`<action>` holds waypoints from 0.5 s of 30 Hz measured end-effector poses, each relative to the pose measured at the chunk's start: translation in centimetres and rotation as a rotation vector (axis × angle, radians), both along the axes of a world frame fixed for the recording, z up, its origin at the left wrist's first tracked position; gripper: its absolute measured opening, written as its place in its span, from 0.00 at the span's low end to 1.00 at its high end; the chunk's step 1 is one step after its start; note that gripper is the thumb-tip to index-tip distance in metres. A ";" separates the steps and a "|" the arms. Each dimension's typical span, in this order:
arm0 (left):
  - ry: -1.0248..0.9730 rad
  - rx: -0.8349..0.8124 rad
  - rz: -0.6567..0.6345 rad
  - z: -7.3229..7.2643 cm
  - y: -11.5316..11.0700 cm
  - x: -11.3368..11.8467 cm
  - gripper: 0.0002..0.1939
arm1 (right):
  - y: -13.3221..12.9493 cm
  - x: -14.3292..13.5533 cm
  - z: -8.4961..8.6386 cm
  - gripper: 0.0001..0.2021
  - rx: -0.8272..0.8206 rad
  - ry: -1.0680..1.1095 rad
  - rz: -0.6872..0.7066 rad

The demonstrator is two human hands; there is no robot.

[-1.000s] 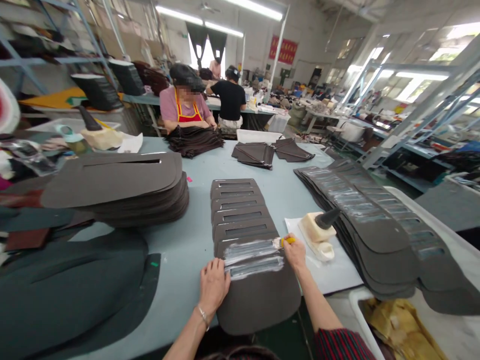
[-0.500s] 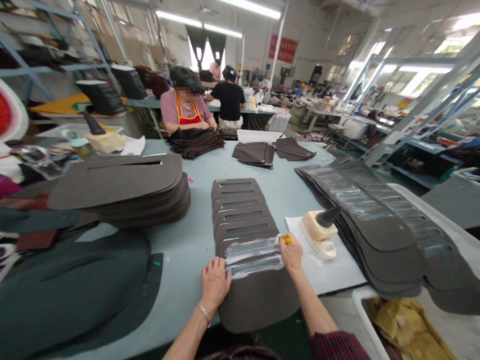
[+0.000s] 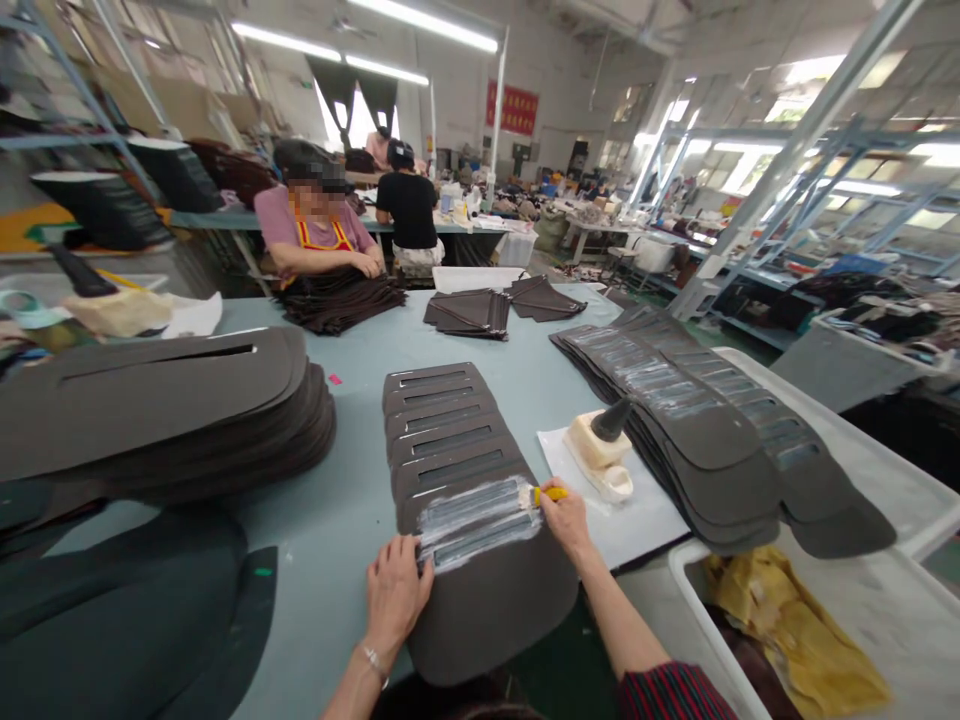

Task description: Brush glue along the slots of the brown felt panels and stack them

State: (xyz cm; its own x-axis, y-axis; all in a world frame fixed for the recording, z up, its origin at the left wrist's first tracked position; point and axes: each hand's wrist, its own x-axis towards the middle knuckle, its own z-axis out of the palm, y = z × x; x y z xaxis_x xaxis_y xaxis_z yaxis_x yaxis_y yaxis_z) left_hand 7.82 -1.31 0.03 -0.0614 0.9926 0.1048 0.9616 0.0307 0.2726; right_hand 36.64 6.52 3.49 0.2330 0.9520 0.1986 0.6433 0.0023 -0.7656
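My right hand [image 3: 568,520] is closed round a brush with a yellow handle [image 3: 553,493]. Its whitish bristles touch the right end of a wet white smear [image 3: 469,520] around the slots of the nearest dark grey panel [image 3: 491,610]. Flat against that panel's left edge lies my left hand [image 3: 397,590], fingers extended and thumb near the smear. Behind it, several more slotted panels [image 3: 442,440] overlap in a stepped row. To the right, a cream bottle with a black cone-shaped top [image 3: 598,440] stands on a white sheet [image 3: 652,530].
A thick stack of dark panels [image 3: 187,400] lies at left. More panels with white streaks [image 3: 720,430] fan out at right beside white trays [image 3: 847,570]. Across the blue table [image 3: 352,440], a person in a red apron [image 3: 319,230] handles dark pieces [image 3: 341,300].
My view has turned right, so the whole table appears shifted left. The brush stays near the right end of the smear, its bristles showing more plainly. My left hand keeps its place on the panel.
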 end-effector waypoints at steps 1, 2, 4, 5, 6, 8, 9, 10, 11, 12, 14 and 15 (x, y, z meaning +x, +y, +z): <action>-0.001 -0.003 -0.001 0.0 -0.1 0.1 0.14 | -0.1 0.0 0.3 0.09 0.011 -0.012 -0.005; -0.006 -0.008 0.000 -0.2 -0.2 0.2 0.14 | -0.3 0.0 0.6 0.09 0.019 -0.003 -0.019; -0.048 -0.032 0.012 -0.8 -0.1 -0.1 0.16 | -0.8 0.9 1.5 0.10 0.021 0.056 -0.113; -0.093 -0.054 0.024 -1.3 0.1 -0.4 0.18 | -1.1 2.0 2.0 0.11 0.020 0.084 -0.195; -0.162 -0.082 0.033 -1.8 0.4 -0.9 0.20 | -1.4 3.6 2.5 0.11 0.024 0.097 -0.291; -0.368 -0.140 0.056 -2.8 1.3 -2.1 0.25 | -2.1 7.8 3.5 0.12 0.050 0.077 -0.499; -0.484 -0.158 0.065 -3.2 1.8 -2.8 0.29 | -2.4 10.0 3.9 0.13 0.069 0.054 -0.593; -0.573 -0.161 0.094 -3.4 2.2 -3.4 0.32 | -2.7 12.0 4.2 0.13 0.087 0.031 -0.671; -0.629 -0.159 0.127 -3.4 2.5 -3.9 0.34 | -2.9 13.8 4.3 0.13 0.098 0.012 -0.729; -0.653 -0.161 0.169 -3.2 2.6 -4.3 0.34 | -3.0 15.2 4.3 0.13 0.101 -0.002 -0.761; -0.626 -0.196 0.258 -2.5 2.6 -4.4 0.31 | -2.7 16.7 3.9 0.13 0.090 -0.015 -0.764; -0.607 -0.222 0.292 -2.0 2.4 -4.1 0.29 | -2.4 16.9 3.6 0.14 0.082 -0.012 -0.744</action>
State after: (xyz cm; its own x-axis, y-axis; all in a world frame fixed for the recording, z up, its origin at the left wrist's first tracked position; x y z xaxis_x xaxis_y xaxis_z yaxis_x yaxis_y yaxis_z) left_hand 3.68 1.10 -1.97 -0.3115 0.9207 -0.2352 0.5858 0.3810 0.7153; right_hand 53.56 4.13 7.07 0.8068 0.5260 0.2690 0.5059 -0.3799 -0.7744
